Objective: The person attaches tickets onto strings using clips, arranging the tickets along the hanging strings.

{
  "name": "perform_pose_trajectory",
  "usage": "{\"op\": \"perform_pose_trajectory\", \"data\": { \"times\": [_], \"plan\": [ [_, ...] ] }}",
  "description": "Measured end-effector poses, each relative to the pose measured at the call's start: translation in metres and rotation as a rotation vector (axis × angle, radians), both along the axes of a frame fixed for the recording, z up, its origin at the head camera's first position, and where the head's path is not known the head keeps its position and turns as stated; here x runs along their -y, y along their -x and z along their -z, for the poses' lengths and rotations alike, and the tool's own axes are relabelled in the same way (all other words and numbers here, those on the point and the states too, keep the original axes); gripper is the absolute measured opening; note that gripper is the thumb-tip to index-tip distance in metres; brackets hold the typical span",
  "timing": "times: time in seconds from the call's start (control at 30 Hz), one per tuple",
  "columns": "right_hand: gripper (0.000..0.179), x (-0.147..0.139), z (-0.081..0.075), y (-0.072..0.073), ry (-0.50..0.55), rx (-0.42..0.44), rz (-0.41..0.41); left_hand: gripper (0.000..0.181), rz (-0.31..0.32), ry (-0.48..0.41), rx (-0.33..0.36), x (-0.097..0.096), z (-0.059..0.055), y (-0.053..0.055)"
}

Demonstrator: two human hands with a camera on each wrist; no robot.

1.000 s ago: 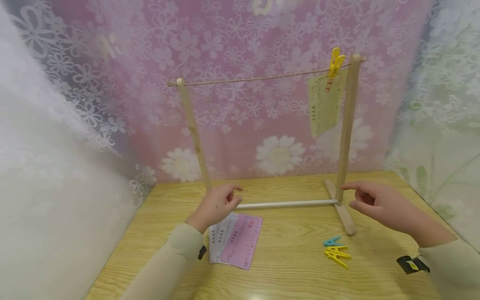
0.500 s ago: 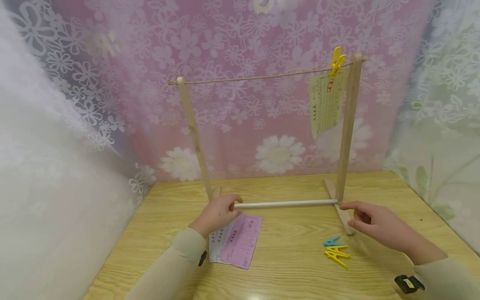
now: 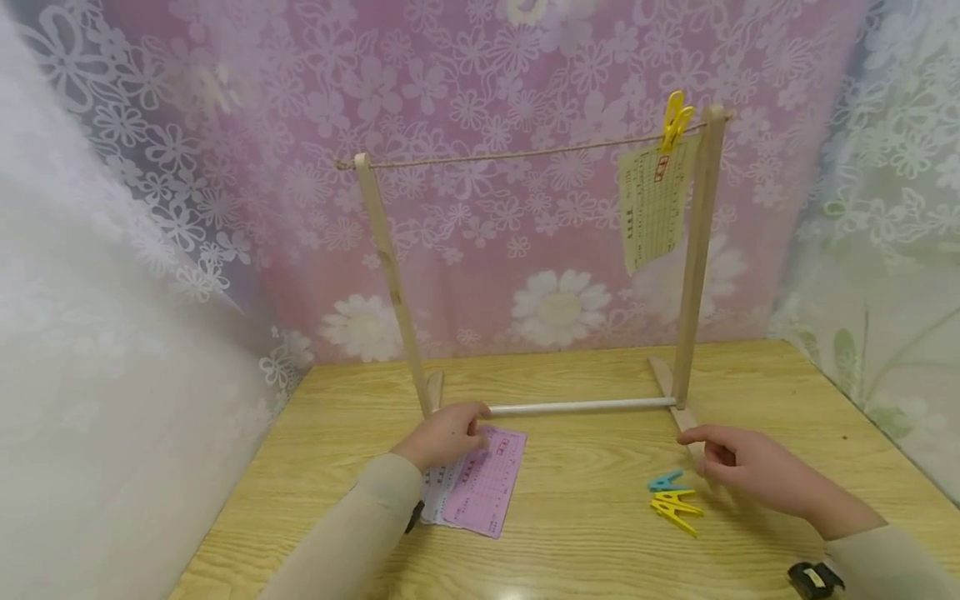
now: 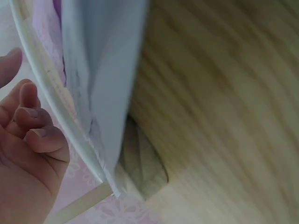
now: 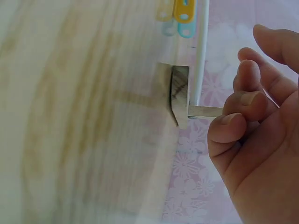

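My left hand [image 3: 446, 437] hovers over a fanned set of paper slips, a pink slip [image 3: 487, 492] on top and whitish slips [image 3: 437, 504] partly hidden beneath my wrist. Its fingers are loosely bent with nothing in them, as the left hand [image 4: 30, 154] in the left wrist view also shows. My right hand [image 3: 757, 467] is above the table beside the frame's right foot, fingers loosely curled and holding nothing. Just left of it lie a blue clothespin [image 3: 665, 481] and yellow clothespins [image 3: 677, 507]. A yellow clothespin [image 3: 675, 121] pins a yellowish slip [image 3: 652, 208] to the string.
A wooden frame stands on the table [image 3: 585, 550], with a left post [image 3: 393, 283], a right post [image 3: 697, 258] and a string [image 3: 517, 156] between their tops. A white rod [image 3: 585, 407] joins the posts low down. Floral cloth [image 3: 465, 250] hangs behind.
My left hand has come down and slightly right over the slips. My right hand has moved down toward the clothespins, away from the right post. The slips and clothespins stay put.
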State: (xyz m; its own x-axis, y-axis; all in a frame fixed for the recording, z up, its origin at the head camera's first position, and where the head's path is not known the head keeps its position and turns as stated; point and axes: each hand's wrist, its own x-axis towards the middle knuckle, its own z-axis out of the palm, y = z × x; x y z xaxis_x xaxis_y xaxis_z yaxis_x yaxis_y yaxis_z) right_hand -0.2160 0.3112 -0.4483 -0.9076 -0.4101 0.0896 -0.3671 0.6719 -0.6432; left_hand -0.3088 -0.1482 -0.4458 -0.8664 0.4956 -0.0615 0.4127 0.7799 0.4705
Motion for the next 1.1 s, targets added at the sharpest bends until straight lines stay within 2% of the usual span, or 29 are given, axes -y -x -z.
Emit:
{"op": "perform_pose_trajectory", "data": {
  "times": [0.17,0.33,0.63,0.93,1.1],
  "plan": [
    [0.034,-0.0015,0.0049,0.0024,0.002,0.060,-0.039,0.044,-0.001,0.010,0.064,-0.0015,0.0069,0.0034],
    [0.036,-0.0009,0.0081,0.0048,0.006,0.089,-0.088,0.046,-0.018,0.025,0.105,-0.0037,0.0081,0.0039],
    [0.039,0.0009,0.0100,0.0071,-0.017,0.163,-0.097,0.057,-0.039,0.065,0.172,-0.0067,0.0104,0.0052],
    [0.037,0.0030,0.0102,0.0094,-0.023,0.196,-0.114,0.037,-0.056,0.050,0.189,-0.0061,0.0112,0.0077],
    [0.036,0.0033,0.0108,0.0089,-0.032,0.194,-0.123,0.029,-0.059,0.075,0.177,-0.0071,0.0095,0.0070]
  ]
}}
